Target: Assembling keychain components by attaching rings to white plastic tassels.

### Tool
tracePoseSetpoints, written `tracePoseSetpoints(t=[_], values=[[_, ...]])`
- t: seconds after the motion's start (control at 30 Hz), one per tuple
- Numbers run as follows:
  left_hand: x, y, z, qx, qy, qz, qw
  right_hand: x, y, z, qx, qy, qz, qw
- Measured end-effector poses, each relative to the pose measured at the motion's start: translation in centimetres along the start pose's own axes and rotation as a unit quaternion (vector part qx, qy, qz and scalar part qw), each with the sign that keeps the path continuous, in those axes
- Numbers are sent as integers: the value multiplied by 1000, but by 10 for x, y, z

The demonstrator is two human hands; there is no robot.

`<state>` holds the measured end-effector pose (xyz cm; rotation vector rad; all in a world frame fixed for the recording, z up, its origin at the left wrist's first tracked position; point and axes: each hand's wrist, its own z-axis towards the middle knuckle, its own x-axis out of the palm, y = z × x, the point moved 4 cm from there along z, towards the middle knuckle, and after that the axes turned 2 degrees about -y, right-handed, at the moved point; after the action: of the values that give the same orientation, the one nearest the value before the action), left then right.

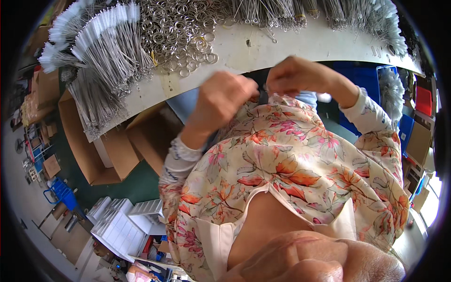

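At upper left, wire brushes (112,51) reach the edge of the white table (282,47); a bump could make them fall, or scatter the metal rings (181,35) beside them. At upper centre, the left hand (222,99) and right hand (293,76) are curled narrow; what they hold, I cannot tell. Above them, the tabletop leaves room.

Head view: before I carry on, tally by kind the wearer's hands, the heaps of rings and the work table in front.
Bare left hand and bare right hand: 2
Heap of round silver metal rings: 1
Long pale flat-topped work table: 1
Total: 4
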<state>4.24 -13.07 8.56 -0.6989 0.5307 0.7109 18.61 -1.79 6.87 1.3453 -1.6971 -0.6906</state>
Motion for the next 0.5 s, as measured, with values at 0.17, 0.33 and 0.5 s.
tracePoseSetpoints(t=[0.17,0.33,0.5], values=[[-14,83,-22,-124,78,169,975,-38,0,-5,-124,-354,-648,662],[-9,96,-2,-112,33,176,977,-24,9,13,-253,-400,-474,742],[-32,112,12,-237,-106,35,965,-19,43,24,-314,-361,-222,850]])
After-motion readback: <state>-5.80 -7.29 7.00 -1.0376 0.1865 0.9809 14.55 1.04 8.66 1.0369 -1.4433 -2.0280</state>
